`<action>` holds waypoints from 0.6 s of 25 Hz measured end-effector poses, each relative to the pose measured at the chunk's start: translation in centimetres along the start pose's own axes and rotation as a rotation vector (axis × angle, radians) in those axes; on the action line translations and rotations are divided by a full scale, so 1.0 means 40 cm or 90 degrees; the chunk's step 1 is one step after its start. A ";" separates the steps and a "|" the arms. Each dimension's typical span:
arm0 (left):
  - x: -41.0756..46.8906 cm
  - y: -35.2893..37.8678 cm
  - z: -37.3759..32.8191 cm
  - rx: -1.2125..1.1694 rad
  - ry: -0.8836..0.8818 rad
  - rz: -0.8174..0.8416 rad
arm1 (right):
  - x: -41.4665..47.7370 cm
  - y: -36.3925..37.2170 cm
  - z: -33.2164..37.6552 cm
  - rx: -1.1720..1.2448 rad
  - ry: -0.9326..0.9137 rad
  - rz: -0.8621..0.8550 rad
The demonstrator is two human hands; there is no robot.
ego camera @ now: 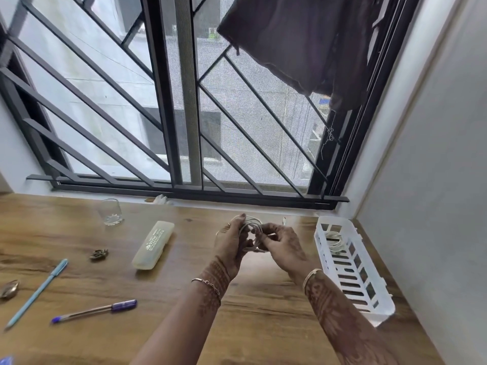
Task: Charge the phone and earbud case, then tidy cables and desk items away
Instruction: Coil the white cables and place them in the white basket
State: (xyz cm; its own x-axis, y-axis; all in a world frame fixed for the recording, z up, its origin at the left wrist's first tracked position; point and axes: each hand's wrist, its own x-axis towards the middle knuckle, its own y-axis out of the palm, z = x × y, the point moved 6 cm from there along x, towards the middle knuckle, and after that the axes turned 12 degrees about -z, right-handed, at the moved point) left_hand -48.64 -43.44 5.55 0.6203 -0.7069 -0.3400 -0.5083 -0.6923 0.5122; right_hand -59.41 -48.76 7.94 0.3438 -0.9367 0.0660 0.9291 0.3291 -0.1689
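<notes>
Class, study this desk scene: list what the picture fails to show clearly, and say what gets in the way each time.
Head view only:
- White cable: its coil is partly covered by the left hand and right hand.
- Print on the translucent case: too small to read.
- Blue object: cut off by the bottom left edge.
- Coiled cable in the white basket: partly hidden by the slatted wall.

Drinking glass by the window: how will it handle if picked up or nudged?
The glass looks clear and smooth, so probably slippery and breakable. It stands upright on the wooden desk on a thick-looking base, so a light nudge would likely slide it, not tip it. It appears empty, hence probably light.
</notes>
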 end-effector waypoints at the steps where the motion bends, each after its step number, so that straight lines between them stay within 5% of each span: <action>1: -0.002 0.002 0.000 0.010 0.003 0.003 | 0.004 -0.002 -0.007 -0.012 -0.004 -0.019; 6: 0.011 -0.011 -0.010 0.166 0.079 -0.044 | 0.010 -0.012 -0.021 -0.014 -0.013 -0.111; 15: 0.033 -0.015 0.003 0.215 0.137 -0.043 | 0.000 -0.013 -0.025 0.109 0.022 -0.148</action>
State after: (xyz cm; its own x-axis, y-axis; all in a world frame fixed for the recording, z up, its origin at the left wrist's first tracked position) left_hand -47.58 -43.98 4.67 0.7518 -0.6364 -0.1726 -0.6074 -0.7702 0.1943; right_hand -60.05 -49.04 7.05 0.1162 -0.9920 0.0501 0.9930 0.1171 0.0150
